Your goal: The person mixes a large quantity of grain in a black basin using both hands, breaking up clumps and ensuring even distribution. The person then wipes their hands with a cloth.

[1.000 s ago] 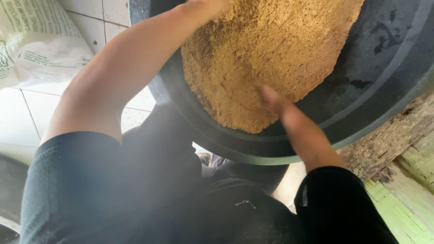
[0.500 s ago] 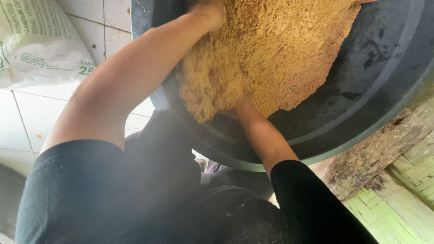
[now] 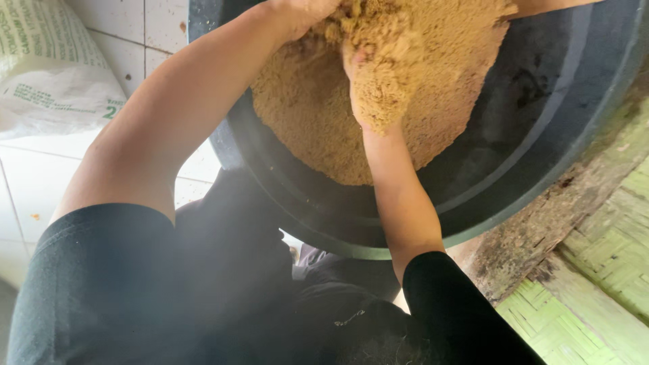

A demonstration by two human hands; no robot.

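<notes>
Both hands are now deep in the meal (image 3: pixel 405 128), where a second ago only the right one reached in flat at the near edge of the heap. The right hand (image 3: pixel 375 84) has pushed up the slope toward the far side and come up cupped under a clump of the tan stuff, so thickly coated that I cannot tell how far the fingers are closed. The left hand (image 3: pixel 301 13) has stayed at the top of the heap, near the frame's edge, and is half buried; its grip is hidden too. The two sit close together, with the lifted clump between them. To my eye that is turning and mixing going on: the heap looks rougher and more broken at the top than it did, and loose crumbs cling to the right wrist.

All the meal lies inside the tub (image 3: pixel 541 122), piled toward its left half, the dark right half nearly bare.

Around it, a white printed sack (image 3: pixel 47 81) lies on the tiled floor (image 3: pixel 27 196) to the left. A rough wooden beam (image 3: pixel 561 203) and woven bamboo matting (image 3: pixel 602 284) run along the right. The person's dark clothing (image 3: pixel 203 290) fills the lower view. Nothing blocks the hands except the tub's rim, which both forearms must cross.
</notes>
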